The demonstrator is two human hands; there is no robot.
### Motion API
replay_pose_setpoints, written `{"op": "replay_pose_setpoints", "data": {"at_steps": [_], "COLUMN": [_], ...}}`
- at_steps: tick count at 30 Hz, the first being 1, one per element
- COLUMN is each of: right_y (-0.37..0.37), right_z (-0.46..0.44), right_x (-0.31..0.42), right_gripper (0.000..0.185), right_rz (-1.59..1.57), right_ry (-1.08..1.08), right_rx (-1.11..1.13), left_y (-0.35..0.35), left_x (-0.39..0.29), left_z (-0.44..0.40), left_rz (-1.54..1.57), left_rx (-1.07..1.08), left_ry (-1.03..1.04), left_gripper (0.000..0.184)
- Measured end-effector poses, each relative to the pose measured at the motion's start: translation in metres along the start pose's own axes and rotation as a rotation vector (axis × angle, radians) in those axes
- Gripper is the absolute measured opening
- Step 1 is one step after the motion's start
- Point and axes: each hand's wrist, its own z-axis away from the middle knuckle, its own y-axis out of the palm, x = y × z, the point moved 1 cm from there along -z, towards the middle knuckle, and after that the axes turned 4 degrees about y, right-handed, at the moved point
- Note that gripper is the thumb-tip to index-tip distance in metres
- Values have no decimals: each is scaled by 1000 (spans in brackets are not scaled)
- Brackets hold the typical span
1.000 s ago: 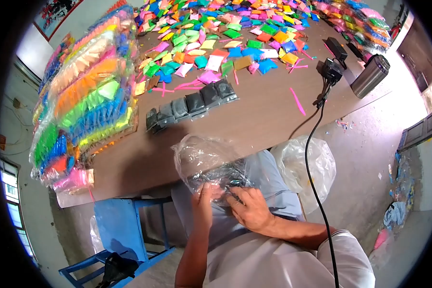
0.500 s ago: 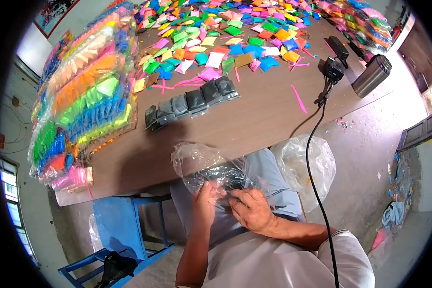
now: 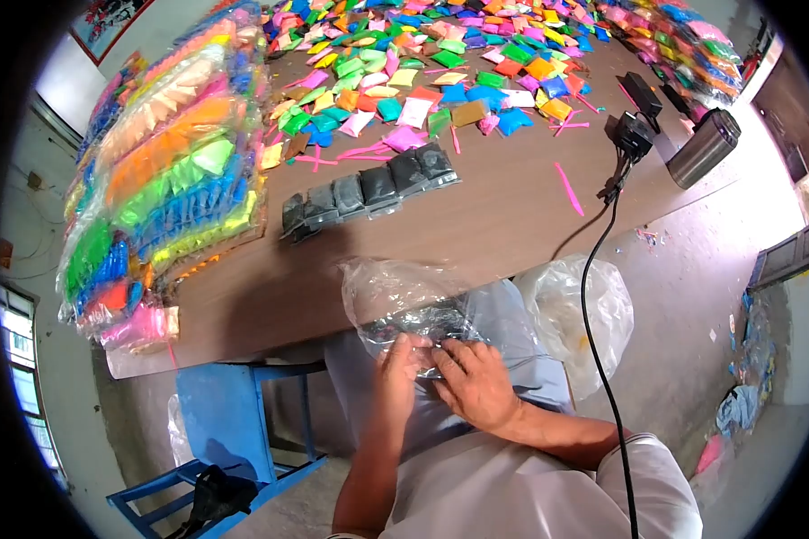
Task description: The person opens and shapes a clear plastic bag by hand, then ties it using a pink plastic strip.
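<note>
Blue chair, grey floor, bright barred window.

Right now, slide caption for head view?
Left hand and right hand grip a clear bag; black packets line the table.

Between the black packs and my left hand, the clear bag bulges in the way. Right of the packs, I have open table for my right hand to cross, a pink stick lying flat and the cord beyond. Left of the packs, stacked bags wall me off; behind the packs, loose sachets crowd close.
</note>
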Motion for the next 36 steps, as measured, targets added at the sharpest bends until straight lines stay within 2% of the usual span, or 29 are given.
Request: {"op": "replay_pose_setpoints", "data": {"at_steps": [2,6,8,9,11,12,13,15,16,19,21,25,28,29,31,32,36], "right_y": [2,5,-4,-10,-19,-23,-29,-34,-31,-34,-32,-22,-28,-32,-38,-29,-42], "right_z": [-2,-4,-11,-13,-14,-15,-18,-21,-20,-22,-21,-20,-23,-26,-29,-26,-32], "right_x": [-1,-16,-24,-29,-45,-51,-57,-66,-68,-69,-67,-73,-73,-71,-71,-76,-72], "right_gripper": [40,37,23,23,20,22,22,31,38,37,35,32,24,24,24,24,21], "right_rz": [2,-68,-235,-229,-990,-1371,-1366,-1734,-1767,-1903,-1931,-1788,-1535,-1538,-1245,-1197,-1107], "right_ry": [68,55,107,107,487,676,676,689,640,583,639,709,749,751,728,649,661], "right_rx": [31,23,-6,-4,166,251,248,339,332,408,395,473,525,526,540,446,454], "left_y": [0,-4,-8,-7,-14,-21,-25,-29,-32,-38,-38,-25,-16,-14,-13,-10,-10], "left_x": [2,2,-1,-6,-8,-7,-5,2,4,12,13,5,-1,-3,-2,0,2], "left_z": [-1,1,4,7,9,10,11,15,15,14,11,8,6,6,6,5,4], "left_rz": [-31,-106,-140,-177,-210,-241,-271,-197,-163,-124,-157,-73,-98,-150,-203,-203,-247], "left_rx": [21,94,103,118,138,223,309,306,272,226,218,233,199,231,264,258,223], "left_ry": [17,40,38,51,64,84,107,93,63,22,-41,-23,10,29,46,66,121], "left_gripper": [26,27,30,36,41,46,51,53,54,56,55,49,49,49,49,49,44]}}
